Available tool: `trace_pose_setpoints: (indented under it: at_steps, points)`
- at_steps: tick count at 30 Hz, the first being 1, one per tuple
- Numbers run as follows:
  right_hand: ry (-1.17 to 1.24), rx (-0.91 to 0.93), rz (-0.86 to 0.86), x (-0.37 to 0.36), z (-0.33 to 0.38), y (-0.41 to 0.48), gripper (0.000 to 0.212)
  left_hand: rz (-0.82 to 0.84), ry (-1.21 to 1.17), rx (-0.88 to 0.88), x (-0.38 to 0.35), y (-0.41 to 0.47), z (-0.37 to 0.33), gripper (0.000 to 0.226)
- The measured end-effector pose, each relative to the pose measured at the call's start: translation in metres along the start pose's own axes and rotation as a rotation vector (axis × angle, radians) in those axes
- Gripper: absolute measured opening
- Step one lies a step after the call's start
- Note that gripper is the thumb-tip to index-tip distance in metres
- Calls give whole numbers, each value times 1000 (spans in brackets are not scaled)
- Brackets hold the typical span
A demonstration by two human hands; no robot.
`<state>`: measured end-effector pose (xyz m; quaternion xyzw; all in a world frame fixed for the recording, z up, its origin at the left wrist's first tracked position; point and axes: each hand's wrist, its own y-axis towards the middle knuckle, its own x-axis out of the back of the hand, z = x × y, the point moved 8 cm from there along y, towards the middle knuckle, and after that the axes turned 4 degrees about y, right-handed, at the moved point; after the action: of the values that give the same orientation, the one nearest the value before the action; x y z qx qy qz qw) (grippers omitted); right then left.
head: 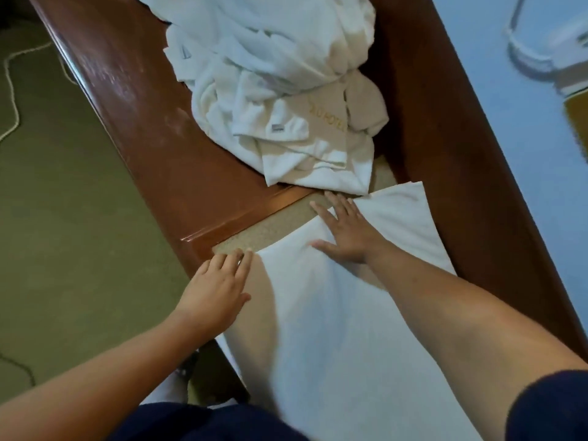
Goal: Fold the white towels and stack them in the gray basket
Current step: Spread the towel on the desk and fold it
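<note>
Flat, open-palmed: right hand [345, 232] and left hand [218, 281] press white towel [334, 329]; soft, limp cloth, best pinched at far corners.

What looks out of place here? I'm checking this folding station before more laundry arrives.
No damage or spill. The unfolded towels sit in a crumpled heap on the wooden counter, not stacked. The towel being smoothed lies skewed across the counter, its near left edge hanging over the side. The gray basket is not in view.
</note>
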<state>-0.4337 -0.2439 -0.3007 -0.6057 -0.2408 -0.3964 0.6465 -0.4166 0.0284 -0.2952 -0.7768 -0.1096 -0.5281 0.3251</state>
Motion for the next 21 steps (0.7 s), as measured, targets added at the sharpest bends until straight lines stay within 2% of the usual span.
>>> trace_pose_setpoints:
  at_steps: [3,5,9,12,14,16,18,21]
  points:
    - [-183,156,-9,25,-16,4,74,33,-143,118,6,16,1,79]
    - [-352,200,93,33,-29,8,63,81,-204,127,5,22,2,63]
    - [-530,134,252,43,-56,13,36,138,-135,37,2,23,-1,40]
    - [-645,12,318,51,-71,-2,22,162,-59,-61,-2,12,1,36]
    - [-745,-45,283,53,-85,-25,21,95,-86,-121,-3,-8,1,27]
    - [-835,-18,157,45,-94,-56,18,17,-123,-121,-6,-40,2,19]
    - [-803,36,3,36,-102,-91,18,40,-172,-68,-17,-70,2,4]
    - [-887,-39,-36,4,-132,-155,26,55,-164,-57,-44,-124,-20,15]
